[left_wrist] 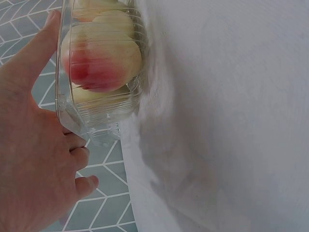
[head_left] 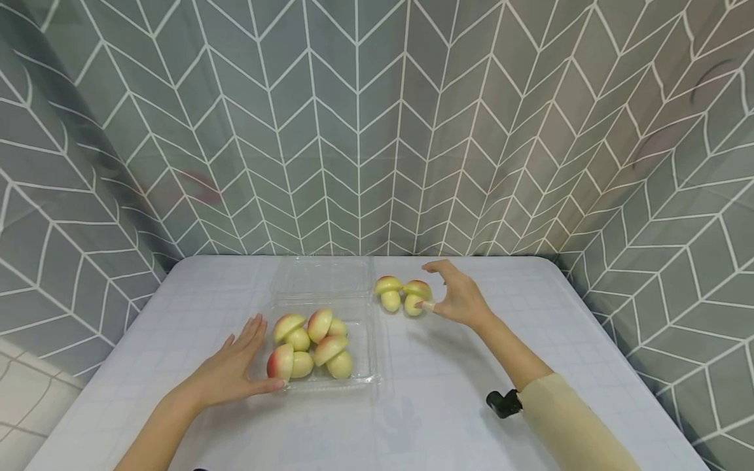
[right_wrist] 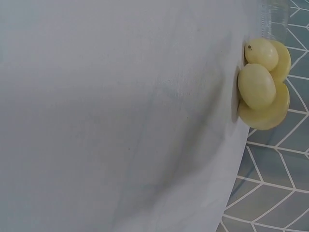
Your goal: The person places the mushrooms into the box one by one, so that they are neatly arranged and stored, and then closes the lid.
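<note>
A clear plastic clamshell box point(head_left: 360, 353) lies with its lid point(head_left: 321, 278) folded back. Several pale yellow mushroom-shaped pieces with red-blushed caps sit inside, such as the front-left one point(head_left: 280, 362). My left hand point(head_left: 232, 366) rests against the box's left side, fingers fairly straight and thumb at the front corner; in the left wrist view the same hand point(left_wrist: 38, 121) touches the rim. Two more mushroom pieces, a left one point(head_left: 389, 292) and a right one point(head_left: 417, 288), stand right of the box. Around the right one my right hand point(head_left: 462, 297) spreads thumb and fingers apart, thumb overlapping its stem.
A white cloth covers the table point(head_left: 448, 405). Grey curtains point(head_left: 377, 131) with white chevron lines hang behind and at both sides. A black strap device point(head_left: 504, 403) is at the right wrist, by a beige sleeve point(head_left: 571, 418).
</note>
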`<state>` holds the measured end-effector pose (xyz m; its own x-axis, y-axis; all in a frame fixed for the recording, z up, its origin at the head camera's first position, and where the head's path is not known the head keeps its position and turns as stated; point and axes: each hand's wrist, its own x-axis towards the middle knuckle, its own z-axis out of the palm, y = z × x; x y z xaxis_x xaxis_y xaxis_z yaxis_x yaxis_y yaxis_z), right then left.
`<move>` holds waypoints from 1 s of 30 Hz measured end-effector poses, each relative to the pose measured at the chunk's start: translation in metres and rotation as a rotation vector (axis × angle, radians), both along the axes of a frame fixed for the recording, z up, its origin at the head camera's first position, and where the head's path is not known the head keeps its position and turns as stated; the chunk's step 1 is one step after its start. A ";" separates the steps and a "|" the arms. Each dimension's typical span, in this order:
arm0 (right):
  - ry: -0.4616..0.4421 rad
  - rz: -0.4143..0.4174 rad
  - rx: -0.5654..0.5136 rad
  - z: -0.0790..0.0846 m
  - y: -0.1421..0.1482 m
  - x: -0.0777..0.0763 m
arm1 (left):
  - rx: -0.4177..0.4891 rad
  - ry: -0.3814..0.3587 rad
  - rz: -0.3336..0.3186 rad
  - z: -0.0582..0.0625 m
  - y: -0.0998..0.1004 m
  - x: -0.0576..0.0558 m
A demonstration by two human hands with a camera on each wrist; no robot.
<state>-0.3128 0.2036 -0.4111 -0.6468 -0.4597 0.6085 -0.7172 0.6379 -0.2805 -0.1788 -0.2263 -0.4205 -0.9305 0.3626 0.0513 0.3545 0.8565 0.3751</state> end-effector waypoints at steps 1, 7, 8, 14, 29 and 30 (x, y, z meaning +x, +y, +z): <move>-0.002 0.001 0.002 -0.001 -0.001 0.000 | 0.001 0.000 0.000 0.000 0.000 0.000; -0.041 -0.009 0.011 -0.007 -0.003 -0.002 | 0.001 0.001 0.000 -0.001 -0.001 -0.001; -0.050 -0.016 0.012 -0.008 -0.003 -0.003 | -0.001 0.000 -0.001 -0.001 -0.001 -0.001; -0.072 -0.035 0.017 -0.017 -0.003 -0.008 | 0.001 -0.005 -0.002 -0.002 -0.002 -0.001; -0.206 -0.119 0.129 -0.018 -0.012 -0.011 | 0.005 -0.012 0.007 -0.003 -0.001 0.000; -0.207 -0.128 0.142 -0.018 -0.013 -0.012 | 0.005 -0.012 0.008 -0.003 -0.001 0.000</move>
